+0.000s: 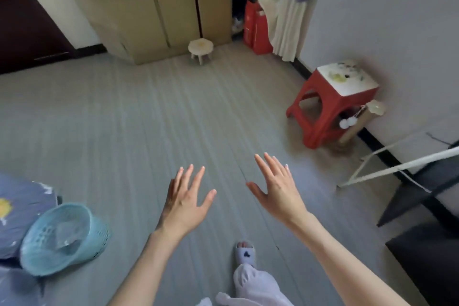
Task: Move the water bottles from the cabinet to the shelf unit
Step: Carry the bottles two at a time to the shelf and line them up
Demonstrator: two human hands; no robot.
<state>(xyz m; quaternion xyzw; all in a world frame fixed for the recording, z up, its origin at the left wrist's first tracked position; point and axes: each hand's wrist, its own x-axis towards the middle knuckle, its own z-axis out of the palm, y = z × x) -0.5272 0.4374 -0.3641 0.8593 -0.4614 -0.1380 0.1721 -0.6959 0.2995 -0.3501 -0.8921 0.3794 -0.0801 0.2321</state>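
You held both arms out in front of you over the grey floor (124,119), palms down. Your left hand (185,200) had its fingers spread and straight, gripping nothing; your right hand (277,185) matched it — fingers extended, thumb out to the left, empty too. The two hands were near each other but apart. The cabinet (161,10) stood far across the room against the wall, its three doors closed — no water bottles could be seen. A small white stool (200,47) sat just before it.
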